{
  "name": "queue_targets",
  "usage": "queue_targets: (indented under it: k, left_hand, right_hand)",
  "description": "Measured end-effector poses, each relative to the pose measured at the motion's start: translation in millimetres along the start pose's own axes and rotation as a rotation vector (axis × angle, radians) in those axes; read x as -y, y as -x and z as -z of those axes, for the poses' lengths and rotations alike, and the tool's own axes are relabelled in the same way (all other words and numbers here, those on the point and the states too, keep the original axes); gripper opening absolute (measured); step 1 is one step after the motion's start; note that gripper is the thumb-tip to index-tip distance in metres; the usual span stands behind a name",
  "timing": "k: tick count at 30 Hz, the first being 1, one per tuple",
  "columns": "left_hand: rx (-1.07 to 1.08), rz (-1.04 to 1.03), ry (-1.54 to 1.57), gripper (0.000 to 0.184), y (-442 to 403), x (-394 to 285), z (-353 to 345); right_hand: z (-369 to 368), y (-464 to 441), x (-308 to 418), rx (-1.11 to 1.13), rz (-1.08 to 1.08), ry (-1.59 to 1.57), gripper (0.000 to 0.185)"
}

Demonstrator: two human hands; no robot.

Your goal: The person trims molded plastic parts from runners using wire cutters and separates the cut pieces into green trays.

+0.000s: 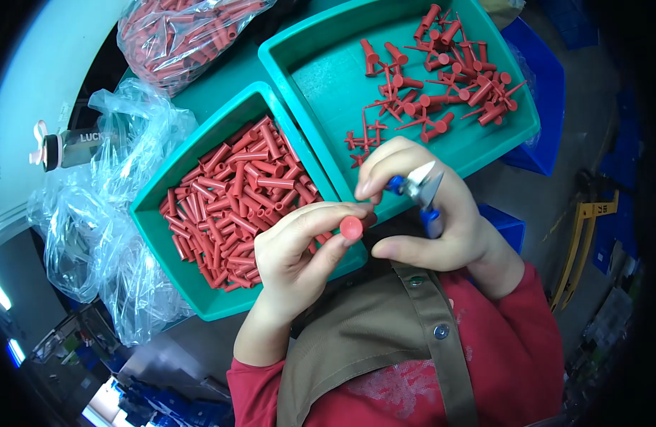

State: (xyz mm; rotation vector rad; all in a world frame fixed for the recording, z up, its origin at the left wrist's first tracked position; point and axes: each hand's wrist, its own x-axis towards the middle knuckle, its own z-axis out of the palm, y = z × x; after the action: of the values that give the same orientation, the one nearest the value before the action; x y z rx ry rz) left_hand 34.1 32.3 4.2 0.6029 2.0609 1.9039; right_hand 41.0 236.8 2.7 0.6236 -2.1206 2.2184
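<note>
My left hand (299, 249) pinches a red plastic plug (351, 228) between thumb and fingers, its round, dished end facing up toward me. Beside it, my right hand (442, 206) holds small cutting pliers (422, 191) with blue handles; the metal jaws point up and away from the plug. The right thumb and index finger are apart, near the plug. Under my left hand is a green bin (200, 309) filled with red plastic tubes (235, 199). Beyond my right hand, a larger green bin (321, 78) contains red flanged pieces (477, 85), some with thin sprues.
A clear bag of red parts (189, 43) lies at the upper left. Crumpled clear plastic (128, 213) spreads along the left side, next to a bottle (75, 146). Blue bins (548, 92) and a yellow metal frame (580, 242) stand at the right.
</note>
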Motion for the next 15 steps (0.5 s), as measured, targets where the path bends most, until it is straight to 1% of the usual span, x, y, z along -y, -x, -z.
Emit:
queue_targets:
  k: [2, 6, 8, 9, 11, 13, 15]
  left_hand:
    - [-0.003, -0.007, -0.001, 0.023, 2, -2, 1]
    - [0.007, -0.037, 0.062, 0.021, 7, 2, 4]
    - [0.011, -0.031, 0.092, 0.021, 9, 5, 6]
    - [0.031, -0.031, 0.131, 0.02, 10, 7, 7]
    - [0.05, -0.036, 0.177, 0.019, 11, 7, 10]
    - [0.11, -0.004, 0.197, 0.018, 12, 4, 15]
    - [0.108, -0.008, 0.222, 0.018, 13, 5, 17]
  right_hand:
    - [-7, -5, -3, 0.019, 0.065, 0.064, 0.043]
    - [-18, -8, -6, 0.037, 0.073, 0.023, 0.039]
    - [-21, -8, -6, 0.034, -0.041, -0.1, 0.036]
    - [-23, -8, -7, 0.038, -0.043, -0.097, 0.036]
    - [-26, -8, -10, 0.03, -0.043, -0.229, 0.034]
    - [-28, -8, -7, 0.041, -0.07, -0.256, 0.034]
    - [-29, -9, -3, 0.051, -0.096, -0.284, 0.033]
